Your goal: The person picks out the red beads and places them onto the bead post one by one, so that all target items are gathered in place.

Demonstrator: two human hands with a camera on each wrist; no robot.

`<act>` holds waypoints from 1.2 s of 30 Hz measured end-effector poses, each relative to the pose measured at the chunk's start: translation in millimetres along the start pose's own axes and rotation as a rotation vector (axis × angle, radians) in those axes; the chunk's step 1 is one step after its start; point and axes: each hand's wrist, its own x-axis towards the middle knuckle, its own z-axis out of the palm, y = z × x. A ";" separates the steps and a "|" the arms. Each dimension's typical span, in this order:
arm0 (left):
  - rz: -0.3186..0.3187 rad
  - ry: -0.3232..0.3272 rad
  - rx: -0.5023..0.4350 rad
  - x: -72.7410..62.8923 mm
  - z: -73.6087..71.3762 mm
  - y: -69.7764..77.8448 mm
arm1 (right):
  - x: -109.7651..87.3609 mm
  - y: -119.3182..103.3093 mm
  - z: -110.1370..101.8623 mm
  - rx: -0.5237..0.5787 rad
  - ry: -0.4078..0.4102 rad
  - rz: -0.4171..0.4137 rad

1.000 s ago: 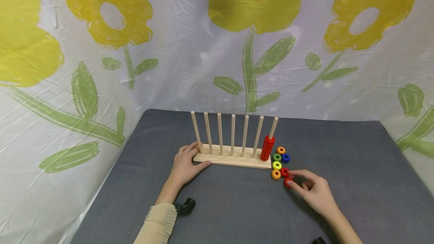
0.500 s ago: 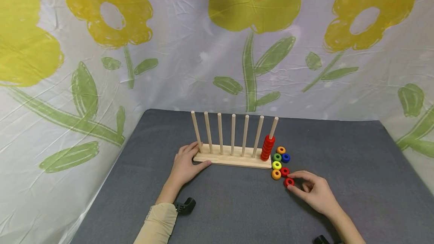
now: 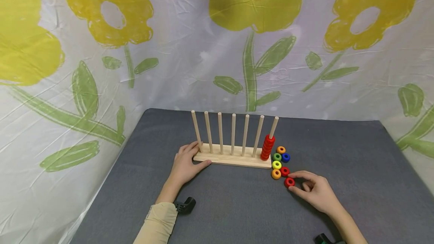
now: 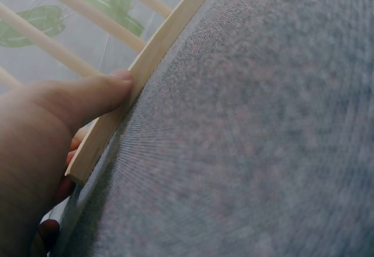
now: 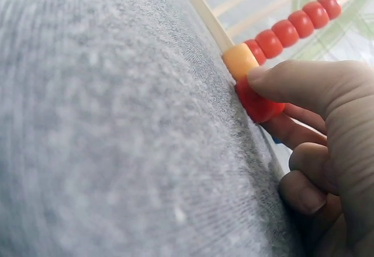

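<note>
A wooden peg rack (image 3: 234,160) with a row of upright pegs stands on the table. My left hand (image 3: 184,165) grips its left end, thumb along the front edge, other fingers behind. In the left wrist view the thumb (image 4: 108,96) presses on the base board (image 4: 99,143). A stack of red beads (image 3: 268,148) fills the lower part of the rightmost peg. Right of the rack, my right hand (image 3: 317,191) pinches a loose red bead (image 3: 289,182) between thumb and index finger, low at the tabletop. The right wrist view shows the thumb on this red bead (image 5: 257,102).
Beside the rack's right end lie loose beads: orange (image 3: 280,150), green (image 3: 277,157), blue (image 3: 286,157), yellow (image 3: 276,165), another red (image 3: 285,171) and a nearer orange one (image 3: 276,174). A flowered cloth (image 3: 190,67) hangs behind the dark grey table (image 3: 230,206).
My right thumb has slid from over the loose red bead to its near side, showing its hole. The bead has shifted slightly right. My left hand and the rack hold still.
</note>
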 end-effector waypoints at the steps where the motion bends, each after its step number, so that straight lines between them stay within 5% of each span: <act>1: 0.000 0.000 -0.002 0.0 -0.3 0.4 | 0.0 -0.3 -0.1 0.000 0.000 0.002; 36: 0.009 0.013 0.005 0.6 1.3 -0.5 | 0.0 1.2 0.5 0.019 -0.004 -0.005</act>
